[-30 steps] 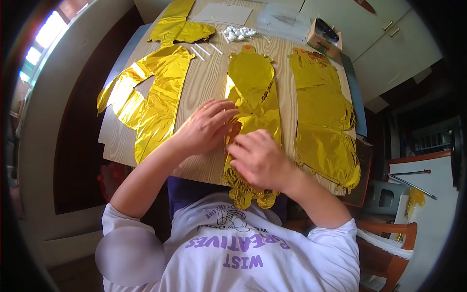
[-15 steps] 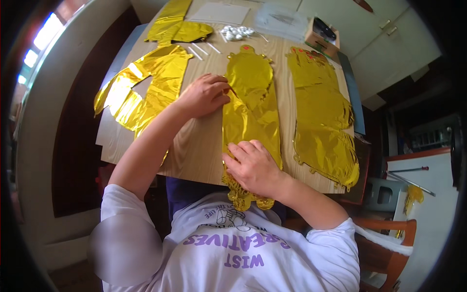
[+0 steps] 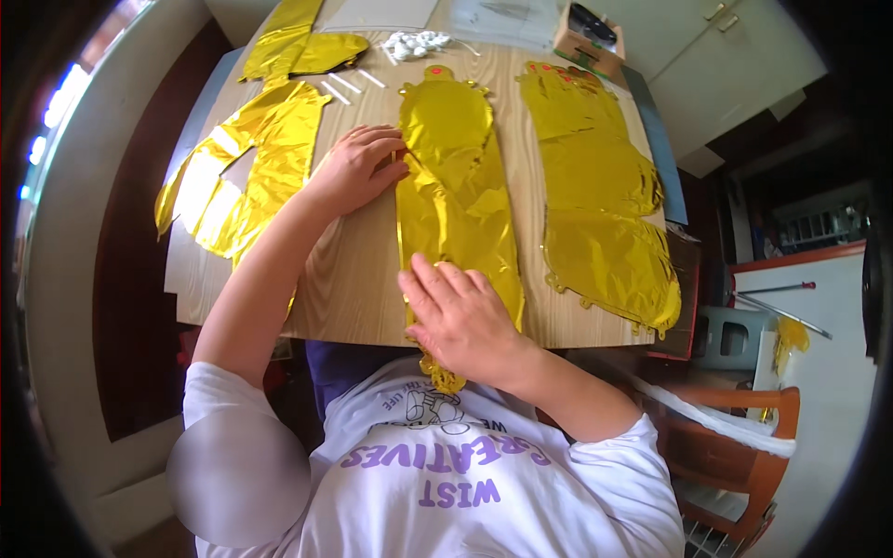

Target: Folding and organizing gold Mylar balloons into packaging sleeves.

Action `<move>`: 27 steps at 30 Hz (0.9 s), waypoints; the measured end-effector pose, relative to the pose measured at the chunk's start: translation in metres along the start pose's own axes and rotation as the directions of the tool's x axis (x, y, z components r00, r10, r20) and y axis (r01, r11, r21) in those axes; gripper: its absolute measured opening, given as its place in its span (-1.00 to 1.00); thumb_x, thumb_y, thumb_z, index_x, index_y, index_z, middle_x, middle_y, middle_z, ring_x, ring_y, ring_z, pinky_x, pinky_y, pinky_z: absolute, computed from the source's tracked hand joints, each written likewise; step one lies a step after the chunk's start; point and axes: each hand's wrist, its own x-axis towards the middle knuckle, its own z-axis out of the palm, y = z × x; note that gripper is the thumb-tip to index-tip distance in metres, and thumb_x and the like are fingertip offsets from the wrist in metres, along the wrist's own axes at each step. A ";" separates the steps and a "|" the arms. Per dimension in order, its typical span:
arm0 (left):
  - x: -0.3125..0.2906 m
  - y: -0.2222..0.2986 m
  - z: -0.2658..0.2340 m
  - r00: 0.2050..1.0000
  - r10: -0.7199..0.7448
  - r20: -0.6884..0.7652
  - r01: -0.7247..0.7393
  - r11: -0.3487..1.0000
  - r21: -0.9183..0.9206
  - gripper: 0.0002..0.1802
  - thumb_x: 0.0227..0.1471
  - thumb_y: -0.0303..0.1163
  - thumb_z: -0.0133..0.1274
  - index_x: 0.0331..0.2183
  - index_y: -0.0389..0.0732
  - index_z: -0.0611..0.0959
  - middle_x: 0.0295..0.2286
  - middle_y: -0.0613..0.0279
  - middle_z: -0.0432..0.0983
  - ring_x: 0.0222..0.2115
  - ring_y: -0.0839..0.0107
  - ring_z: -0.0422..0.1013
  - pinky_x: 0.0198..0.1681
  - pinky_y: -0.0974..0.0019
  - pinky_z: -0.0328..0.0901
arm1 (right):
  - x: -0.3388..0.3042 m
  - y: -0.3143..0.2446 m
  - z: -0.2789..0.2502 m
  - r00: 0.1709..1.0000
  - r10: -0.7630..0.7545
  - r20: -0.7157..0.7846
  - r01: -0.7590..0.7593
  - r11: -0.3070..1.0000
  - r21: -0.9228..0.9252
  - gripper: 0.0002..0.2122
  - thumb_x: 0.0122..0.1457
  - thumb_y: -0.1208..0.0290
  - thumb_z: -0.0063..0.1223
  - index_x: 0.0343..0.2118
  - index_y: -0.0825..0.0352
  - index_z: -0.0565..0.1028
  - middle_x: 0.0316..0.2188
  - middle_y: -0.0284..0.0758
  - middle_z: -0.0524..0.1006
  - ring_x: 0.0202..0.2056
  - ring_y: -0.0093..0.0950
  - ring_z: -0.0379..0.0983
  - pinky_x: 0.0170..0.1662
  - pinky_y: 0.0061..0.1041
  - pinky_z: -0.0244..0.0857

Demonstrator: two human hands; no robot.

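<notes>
A flat, deflated gold foil balloon (image 3: 456,200) lies lengthwise in front of me, a small red mark on its far tab. At its left edge, my left hand (image 3: 358,167) is closed, with curled fingers and thumb pinching the foil's rim. My right hand (image 3: 465,321) rests palm down over the near part, fingers stretched out and slightly apart. Below that hand, the crinkled near end of the balloon hangs past the table edge against my shirt. What lies under the right palm is hidden.
Other flat gold foil balloons lie at left (image 3: 279,139), far left (image 3: 279,42) and right (image 3: 600,186) on the wooden table (image 3: 358,279). White sticks (image 3: 341,84), a white clump (image 3: 416,45), clear plastic (image 3: 502,23) and a cardboard box (image 3: 591,42) sit toward the back.
My right hand has flattened, its fingers straightening over the foil. The left hand stays at the balloon's left edge. The whole view has shifted a little.
</notes>
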 end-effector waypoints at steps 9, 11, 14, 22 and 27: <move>0.001 -0.012 0.003 0.998 0.058 -0.034 -0.058 0.998 0.013 -0.65 0.03 -0.31 0.26 -0.16 -0.30 0.66 -0.09 0.00 0.58 0.01 0.04 0.46 0.13 0.06 0.30 | -0.008 -0.023 0.009 0.999 0.008 0.033 -0.005 0.995 -0.101 -0.40 0.03 0.20 0.29 0.09 0.48 0.46 0.15 -0.04 0.41 0.06 -0.15 0.31 0.02 -0.23 0.22; 0.001 -0.008 0.001 0.998 0.043 -0.036 -0.042 0.999 0.032 -0.67 0.05 -0.30 0.25 -0.17 -0.27 0.66 -0.07 0.03 0.57 0.03 0.06 0.44 0.16 0.03 0.26 | -0.008 -0.024 0.009 1.000 0.006 0.031 -0.003 0.994 -0.110 -0.42 0.06 0.18 0.26 0.08 0.50 0.47 0.15 -0.03 0.41 0.06 -0.14 0.32 0.01 -0.22 0.23; -0.005 0.016 0.001 0.987 -0.072 -0.144 0.091 0.987 0.129 -0.67 0.08 -0.28 0.22 -0.14 -0.24 0.65 -0.02 0.06 0.53 0.08 0.10 0.40 0.21 -0.04 0.20 | -0.006 -0.024 0.008 0.999 0.014 0.052 -0.009 0.994 -0.106 -0.45 0.14 0.15 0.19 0.06 0.52 0.48 0.15 0.00 0.40 0.07 -0.12 0.33 0.00 -0.21 0.24; -0.018 0.045 0.010 0.991 -0.133 -0.015 0.134 0.983 0.125 -0.59 0.10 -0.21 0.16 -0.04 -0.20 0.61 0.00 0.10 0.50 0.07 0.09 0.39 0.24 -0.08 0.16 | -0.006 -0.027 0.005 0.997 0.038 0.062 -0.030 0.992 -0.123 -0.40 0.04 0.16 0.28 0.07 0.47 0.45 0.14 -0.07 0.40 0.04 -0.19 0.30 -0.01 -0.25 0.20; 0.002 0.028 0.017 0.949 -0.309 -0.058 0.315 0.932 0.180 -0.51 0.11 -0.19 0.14 0.03 -0.21 0.55 0.06 0.05 0.46 0.16 0.06 0.30 0.31 -0.17 0.02 | 0.001 -0.022 -0.002 0.991 0.024 0.133 -0.016 0.998 -0.061 -0.47 0.07 0.16 0.25 0.03 0.43 0.47 0.06 -0.12 0.44 -0.02 -0.23 0.33 -0.04 -0.23 0.24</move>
